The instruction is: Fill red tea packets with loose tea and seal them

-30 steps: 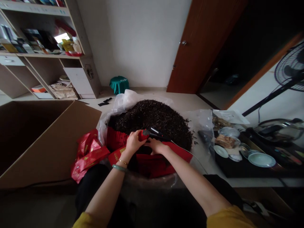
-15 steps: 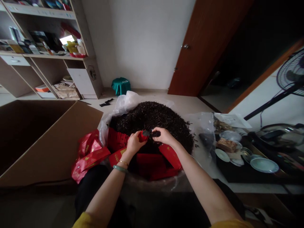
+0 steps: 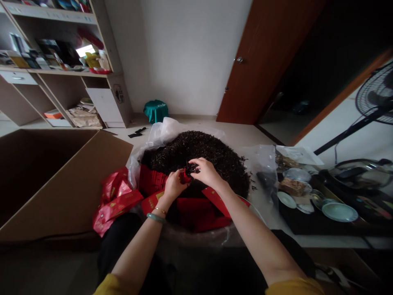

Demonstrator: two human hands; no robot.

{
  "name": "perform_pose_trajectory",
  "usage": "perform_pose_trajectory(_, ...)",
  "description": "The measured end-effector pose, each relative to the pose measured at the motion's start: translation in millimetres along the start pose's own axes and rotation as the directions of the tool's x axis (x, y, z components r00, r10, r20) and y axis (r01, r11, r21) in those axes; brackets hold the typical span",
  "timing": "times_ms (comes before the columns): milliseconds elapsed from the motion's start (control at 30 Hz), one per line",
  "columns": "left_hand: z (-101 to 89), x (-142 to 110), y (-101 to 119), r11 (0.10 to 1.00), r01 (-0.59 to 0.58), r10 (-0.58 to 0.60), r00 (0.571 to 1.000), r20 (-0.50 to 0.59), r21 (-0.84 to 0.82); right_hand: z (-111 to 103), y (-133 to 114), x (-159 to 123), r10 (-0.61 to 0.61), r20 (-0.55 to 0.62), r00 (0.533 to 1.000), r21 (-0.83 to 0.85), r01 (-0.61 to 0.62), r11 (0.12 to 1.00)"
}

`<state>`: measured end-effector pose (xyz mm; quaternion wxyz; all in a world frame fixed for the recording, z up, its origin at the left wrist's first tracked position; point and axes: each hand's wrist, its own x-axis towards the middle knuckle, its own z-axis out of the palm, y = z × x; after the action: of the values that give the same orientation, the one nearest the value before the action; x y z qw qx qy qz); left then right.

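A large heap of dark loose tea leaves [image 3: 202, 143] fills a bag lined with clear plastic [image 3: 162, 129] in front of me. My left hand [image 3: 175, 185] is closed around a small red packet [image 3: 184, 177], its mouth facing up and right. My right hand [image 3: 205, 172] pinches a clump of dark leaves [image 3: 192, 167] right at the packet's mouth. On the near side of the heap lie a stack of red packets [image 3: 152, 180] and several loose red packets [image 3: 199, 211], partly behind my forearms.
Shiny red pouches [image 3: 113, 198] lie left of the bag, beside an open cardboard box [image 3: 104, 164]. At right, a low table [image 3: 310, 229] holds dishes, a lidded pan and a plastic bag. A fan [image 3: 376, 94], a door [image 3: 260, 61] and shelves [image 3: 70, 73] stand farther back.
My right hand has moved left and slightly up, bringing the leaves from beside the packet to its mouth. My left hand has stayed almost in place with the packet.
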<state>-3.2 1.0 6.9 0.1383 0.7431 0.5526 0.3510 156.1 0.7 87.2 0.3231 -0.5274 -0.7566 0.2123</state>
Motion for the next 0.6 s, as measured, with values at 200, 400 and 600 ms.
perform_pose_trajectory(200,5.8,-1.0,-1.6,0.999,-0.042,0.041,0.999,-0.035,-0.006,9.6,0.4,-2.4,0.023,0.088,0.996,0.083,-0.03,0.996)
perform_pose_trajectory(400,12.5,-2.3,-4.8,1.0,0.0,-0.002,0.997,-0.082,-0.022,7.1,5.3,-7.2,0.0,-0.064,0.998,0.071,0.004,0.997)
perform_pose_trajectory(600,10.9,-7.5,0.1,0.998,-0.054,0.055,0.998,-0.034,0.025,14.4,15.5,-17.1,0.067,0.104,0.992,-0.037,-0.064,0.997)
